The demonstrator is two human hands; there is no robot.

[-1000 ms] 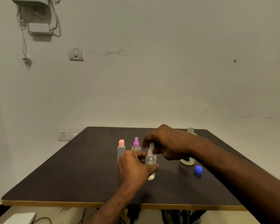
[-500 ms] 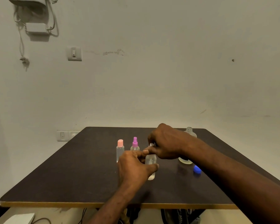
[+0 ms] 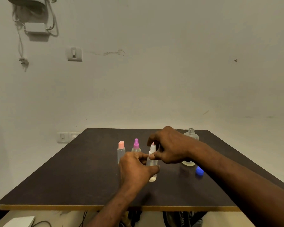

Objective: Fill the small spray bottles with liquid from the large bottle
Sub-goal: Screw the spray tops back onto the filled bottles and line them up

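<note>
A small clear spray bottle (image 3: 152,163) with a white spray top (image 3: 152,147) stands upright on the dark table (image 3: 72,177). My left hand (image 3: 134,169) is wrapped around its body. My right hand (image 3: 170,145) comes from the right, its forefinger and thumb curled on the white top at the neck. To the left stand two more small bottles, one with a peach cap (image 3: 121,151) and one with a pink sprayer (image 3: 136,145). The large clear bottle (image 3: 191,134) stands uncapped behind my right wrist, partly hidden. Its blue cap (image 3: 199,171) lies on the table.
The table's front edge (image 3: 56,207) runs close to me, with cables and a white box (image 3: 20,222) on the floor below. A wall with switches stands right behind the table's far edge.
My right hand has shifted its fingers on the white spray top; the thumb now sits lower at the neck and the top shows again. The bottle and my left hand have stayed in place.
</note>
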